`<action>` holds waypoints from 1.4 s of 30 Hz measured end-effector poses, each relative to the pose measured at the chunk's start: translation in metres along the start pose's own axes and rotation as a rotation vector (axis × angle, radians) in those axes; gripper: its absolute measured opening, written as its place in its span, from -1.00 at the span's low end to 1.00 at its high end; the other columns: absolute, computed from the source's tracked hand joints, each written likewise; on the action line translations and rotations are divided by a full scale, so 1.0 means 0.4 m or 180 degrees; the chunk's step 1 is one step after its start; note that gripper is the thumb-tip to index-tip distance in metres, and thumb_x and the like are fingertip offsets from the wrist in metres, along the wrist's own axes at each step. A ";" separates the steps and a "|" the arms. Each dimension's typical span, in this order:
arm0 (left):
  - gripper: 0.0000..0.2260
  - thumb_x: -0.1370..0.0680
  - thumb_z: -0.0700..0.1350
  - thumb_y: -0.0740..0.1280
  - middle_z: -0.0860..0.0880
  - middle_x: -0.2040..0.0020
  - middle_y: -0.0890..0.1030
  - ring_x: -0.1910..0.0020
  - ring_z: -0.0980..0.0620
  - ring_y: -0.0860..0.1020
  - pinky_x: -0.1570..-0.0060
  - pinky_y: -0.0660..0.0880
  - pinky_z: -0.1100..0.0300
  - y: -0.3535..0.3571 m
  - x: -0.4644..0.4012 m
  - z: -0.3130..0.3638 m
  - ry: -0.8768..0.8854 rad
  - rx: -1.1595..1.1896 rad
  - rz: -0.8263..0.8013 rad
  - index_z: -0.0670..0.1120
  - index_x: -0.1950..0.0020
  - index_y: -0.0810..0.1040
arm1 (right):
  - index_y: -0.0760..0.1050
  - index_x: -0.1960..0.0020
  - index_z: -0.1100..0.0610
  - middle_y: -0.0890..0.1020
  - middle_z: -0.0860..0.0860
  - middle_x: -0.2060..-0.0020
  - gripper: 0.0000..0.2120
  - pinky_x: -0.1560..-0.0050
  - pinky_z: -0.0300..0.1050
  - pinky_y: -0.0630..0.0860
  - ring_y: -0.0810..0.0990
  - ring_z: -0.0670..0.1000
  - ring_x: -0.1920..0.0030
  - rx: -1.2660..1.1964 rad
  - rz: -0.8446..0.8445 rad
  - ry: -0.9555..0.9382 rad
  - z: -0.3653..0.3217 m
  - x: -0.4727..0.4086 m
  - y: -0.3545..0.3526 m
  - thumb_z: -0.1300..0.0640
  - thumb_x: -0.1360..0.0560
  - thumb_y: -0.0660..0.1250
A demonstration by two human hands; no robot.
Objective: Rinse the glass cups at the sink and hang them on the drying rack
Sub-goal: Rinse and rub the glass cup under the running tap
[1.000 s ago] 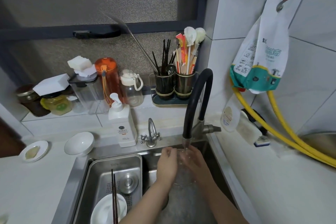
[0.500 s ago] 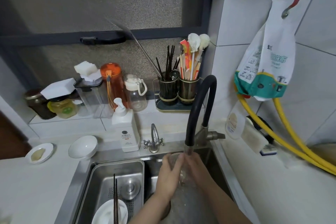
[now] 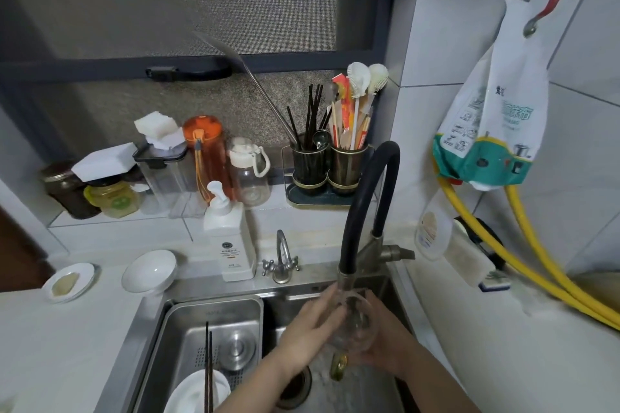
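Observation:
A clear glass cup [image 3: 356, 329] with a gold-coloured foot is held under the black gooseneck faucet [image 3: 365, 211], over the right basin of the steel sink [image 3: 335, 282]. My right hand [image 3: 385, 345] cups it from the right and below, fingers curled round the bowl. On its left side my left hand [image 3: 312, 325] lies against the glass, fingers reaching over the rim. Water runs down into the basin. No drying rack is in view.
The left basin holds a steel tray [image 3: 214, 339] with a white plate [image 3: 198, 392] and dark chopsticks [image 3: 208, 369]. A soap pump bottle [image 3: 229, 238], small tap [image 3: 281, 258], white bowl [image 3: 149, 270] and saucer [image 3: 68, 282] sit behind the sink. Utensil holders [image 3: 330, 168] and jars line the sill. Yellow hoses [image 3: 523, 265] run on the right.
The glass now shows clearly between my hands, with its gold foot pointing down. My left hand's fingers have shifted over the rim. The camera view dropped slightly.

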State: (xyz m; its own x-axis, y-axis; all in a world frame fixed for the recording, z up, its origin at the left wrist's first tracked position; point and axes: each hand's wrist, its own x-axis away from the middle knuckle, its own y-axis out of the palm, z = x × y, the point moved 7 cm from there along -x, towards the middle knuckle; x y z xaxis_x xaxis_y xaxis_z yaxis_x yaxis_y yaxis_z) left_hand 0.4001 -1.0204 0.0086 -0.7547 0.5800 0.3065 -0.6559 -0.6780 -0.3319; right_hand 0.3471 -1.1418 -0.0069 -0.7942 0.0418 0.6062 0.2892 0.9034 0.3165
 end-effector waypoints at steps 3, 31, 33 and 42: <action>-0.60 -0.47 0.46 0.03 0.26 -0.30 0.49 -0.31 0.22 0.42 -0.42 0.26 0.06 -0.036 0.001 -0.002 -0.0080 0.0051 0.0445 0.44 -0.23 0.41 | 0.55 -0.15 -0.01 0.62 0.08 -0.14 -0.49 -0.09 0.14 0.58 0.66 0.15 -0.07 0.0305 -0.0123 0.0028 0.001 0.019 0.023 -0.34 -0.50 0.11; -0.50 -0.45 0.06 0.44 0.09 -0.17 0.50 -0.05 0.30 0.50 0.00 0.46 0.45 -0.048 0.048 0.017 -0.0067 0.0714 0.0066 -0.02 -0.31 0.35 | 0.43 -0.30 0.20 0.61 0.14 -0.11 -0.65 0.12 -0.06 0.61 0.65 0.09 0.01 -0.0408 -0.0164 -0.1028 -0.029 0.078 0.063 0.08 -0.56 0.27; -0.48 -0.44 -0.08 0.49 0.11 -0.17 0.50 -0.04 0.29 0.52 0.06 0.48 0.43 -0.046 0.045 0.024 -0.0028 0.0859 0.0058 -0.03 -0.32 0.34 | 0.46 -0.25 0.18 0.62 0.11 -0.07 -0.73 0.16 -0.11 0.64 0.69 0.00 0.07 -0.0274 -0.0135 -0.1037 -0.023 0.076 0.057 0.11 -0.60 0.22; -0.27 -0.31 0.29 0.43 0.05 -0.28 0.49 -0.23 0.15 0.48 -0.22 0.42 0.27 -0.066 0.068 0.046 0.0030 0.0454 0.0364 0.01 -0.38 0.31 | 0.35 -0.31 -0.25 0.53 -0.30 -0.22 -0.44 -0.13 -0.30 0.51 0.51 -0.31 -0.18 0.1464 -0.0283 -0.1191 -0.061 0.137 0.079 0.02 -0.40 0.48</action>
State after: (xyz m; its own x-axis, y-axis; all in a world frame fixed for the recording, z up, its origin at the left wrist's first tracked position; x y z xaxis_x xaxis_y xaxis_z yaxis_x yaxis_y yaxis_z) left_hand 0.3971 -0.9949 0.0419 -0.8248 0.4992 0.2655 -0.5574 -0.7965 -0.2341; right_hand 0.3259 -1.1215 0.0540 -0.9632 0.0295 0.2672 0.0183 0.9988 -0.0446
